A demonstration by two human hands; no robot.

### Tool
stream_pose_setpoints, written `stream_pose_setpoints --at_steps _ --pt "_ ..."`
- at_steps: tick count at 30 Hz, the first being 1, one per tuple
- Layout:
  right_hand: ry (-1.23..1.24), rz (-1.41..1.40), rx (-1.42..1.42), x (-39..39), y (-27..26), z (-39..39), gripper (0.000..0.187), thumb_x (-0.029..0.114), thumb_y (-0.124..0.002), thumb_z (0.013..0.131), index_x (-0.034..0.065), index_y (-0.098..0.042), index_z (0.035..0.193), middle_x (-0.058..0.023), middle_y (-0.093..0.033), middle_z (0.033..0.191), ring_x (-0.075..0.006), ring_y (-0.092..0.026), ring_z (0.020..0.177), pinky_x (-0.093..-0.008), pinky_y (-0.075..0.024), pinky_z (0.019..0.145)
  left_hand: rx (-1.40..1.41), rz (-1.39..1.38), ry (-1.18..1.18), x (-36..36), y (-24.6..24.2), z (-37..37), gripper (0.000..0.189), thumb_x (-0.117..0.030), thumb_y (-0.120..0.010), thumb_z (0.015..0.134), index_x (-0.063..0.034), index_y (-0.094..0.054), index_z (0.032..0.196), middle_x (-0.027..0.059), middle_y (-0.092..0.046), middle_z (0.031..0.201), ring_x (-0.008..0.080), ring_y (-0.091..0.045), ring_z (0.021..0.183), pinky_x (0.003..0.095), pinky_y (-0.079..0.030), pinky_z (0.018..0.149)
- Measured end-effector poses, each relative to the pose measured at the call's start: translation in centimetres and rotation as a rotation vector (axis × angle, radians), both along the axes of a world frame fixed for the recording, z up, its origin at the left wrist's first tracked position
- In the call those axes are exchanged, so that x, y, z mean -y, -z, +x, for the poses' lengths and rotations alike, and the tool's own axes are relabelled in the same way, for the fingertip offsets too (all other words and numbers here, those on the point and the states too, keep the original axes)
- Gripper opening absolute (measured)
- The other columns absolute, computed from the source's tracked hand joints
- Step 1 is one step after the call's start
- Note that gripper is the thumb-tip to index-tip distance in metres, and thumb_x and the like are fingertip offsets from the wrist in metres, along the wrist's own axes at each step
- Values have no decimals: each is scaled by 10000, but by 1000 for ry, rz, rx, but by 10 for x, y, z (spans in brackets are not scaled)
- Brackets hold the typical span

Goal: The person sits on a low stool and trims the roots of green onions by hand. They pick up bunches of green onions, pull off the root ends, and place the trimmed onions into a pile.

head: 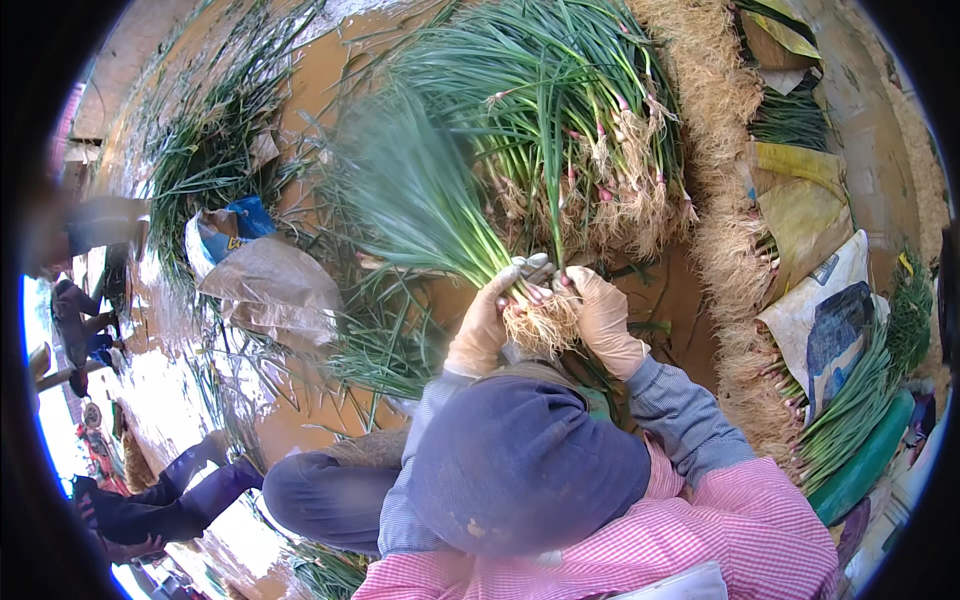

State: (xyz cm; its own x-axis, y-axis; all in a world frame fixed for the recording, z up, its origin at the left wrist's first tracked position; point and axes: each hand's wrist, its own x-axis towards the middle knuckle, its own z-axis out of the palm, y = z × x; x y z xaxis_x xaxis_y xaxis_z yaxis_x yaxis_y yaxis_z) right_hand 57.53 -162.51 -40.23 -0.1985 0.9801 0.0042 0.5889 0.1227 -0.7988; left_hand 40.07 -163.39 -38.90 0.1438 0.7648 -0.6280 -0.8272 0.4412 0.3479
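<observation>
My left hand (486,315), in a pale glove, is closed around a bunch of green garlic plants (474,244). The bunch's pinkish bulbs and tan roots hang between my hands, and its leaves fan up to the left, partly blurred. My right hand (602,313), gloved too, pinches a single green garlic stalk (553,172) near its bulb, just right of the bunch. Its long leaves stand upright. Beyond both hands lies a large heap of green garlic plants (600,142), with roots towards the right.
A long row of rooted bundles (720,247) runs down the right, partly covered by sacks (806,210). Cut leaves (217,150) and a crumpled sack (270,285) lie left on wet, muddy ground. A green cylindrical object (866,457) lies lower right. Other people (165,495) are at the far left.
</observation>
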Motion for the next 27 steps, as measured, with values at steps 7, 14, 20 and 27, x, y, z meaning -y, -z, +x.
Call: stream_pose_setpoints --at_steps 7,14,20,27 --pt "-419 44 303 -6 7 4 212 196 -522 946 118 -650 1096 -139 -663 951 -323 -662 853 -433 -523 730 15 62 57 9 11 -10 399 -222 -555 967 66 -574 1243 178 -693 903 254 -686 808 333 -581 787" --pt "-41 -1104 -952 -62 41 -12 376 298 -522 1004 53 -558 1287 -33 -662 1043 -131 -627 873 -224 -487 718 -4 50 13 14 16 2 334 -225 -547 969 55 -606 1141 190 -698 979 276 -699 857 349 -569 833" --pt "421 -768 -964 -62 44 -60 454 481 -518 1002 116 -537 733 37 -482 611 -85 -424 482 -227 -364 453 7 -45 -50 24 21 2 287 -186 -612 948 6 -581 1159 143 -664 1002 284 -682 891 415 -591 797" --pt "171 -384 -355 -93 38 -44 536 633 -533 930 107 -625 886 -14 -629 702 -99 -554 547 -264 -434 482 -113 -110 21 33 30 9 235 -187 -619 945 12 -611 1069 126 -671 931 266 -692 808 396 -596 740"
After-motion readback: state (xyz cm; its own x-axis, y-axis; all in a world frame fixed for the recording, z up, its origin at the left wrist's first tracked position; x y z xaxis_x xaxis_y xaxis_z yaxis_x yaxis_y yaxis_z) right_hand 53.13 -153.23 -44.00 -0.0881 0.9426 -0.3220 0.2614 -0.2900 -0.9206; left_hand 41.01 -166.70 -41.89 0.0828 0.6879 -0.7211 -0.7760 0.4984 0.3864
